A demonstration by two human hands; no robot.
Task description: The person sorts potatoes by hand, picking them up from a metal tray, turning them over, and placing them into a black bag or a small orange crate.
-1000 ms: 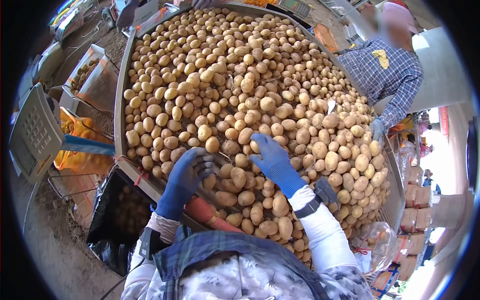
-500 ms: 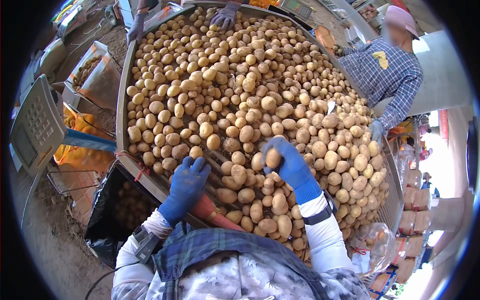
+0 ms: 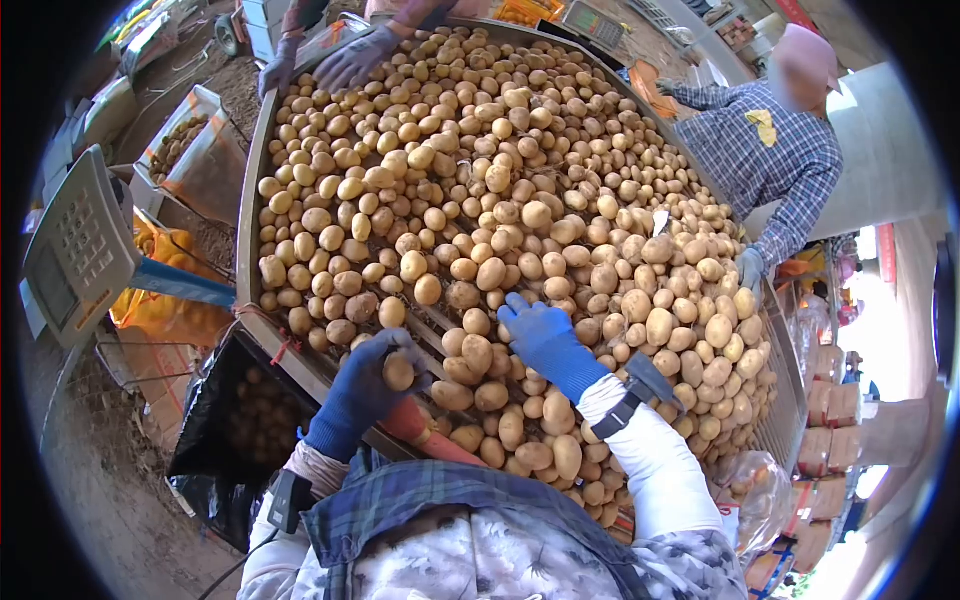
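Two Gloved Hands at a Table of Potatoes

Nearest, at the bottom centre of the frame, the wearer's plaid cloth (image 3: pixel 430 495) lies over a patterned top. Just above it, a red tube (image 3: pixel 432 436) slants along the near edge of the table (image 3: pixel 247 215). The left hand (image 3: pixel 362 392), in a blue glove, is curled around a single potato (image 3: pixel 398 372), left of centre. The right hand (image 3: pixel 545 340), also gloved in blue, is nearer the centre; its fingers are parted and extended over the potatoes (image 3: pixel 590 255), with none visible in its grasp. These cover most of the table, with dark slats visible between the two hands. At lower left, a black bag (image 3: pixel 207 440) contains more potatoes; at lower right stands a clear bag (image 3: pixel 757 495).

At the left edge, a scale (image 3: pixel 78 250) on a blue post is seen before an orange net bag (image 3: pixel 172 315). Beyond it, at upper left, is a filled crate (image 3: pixel 200 170). At upper right, a person in a checked shirt (image 3: pixel 775 155) has one gloved hand at the table's side. At the top left, another person's gloved hand (image 3: pixel 357 62) extends above the far potatoes.
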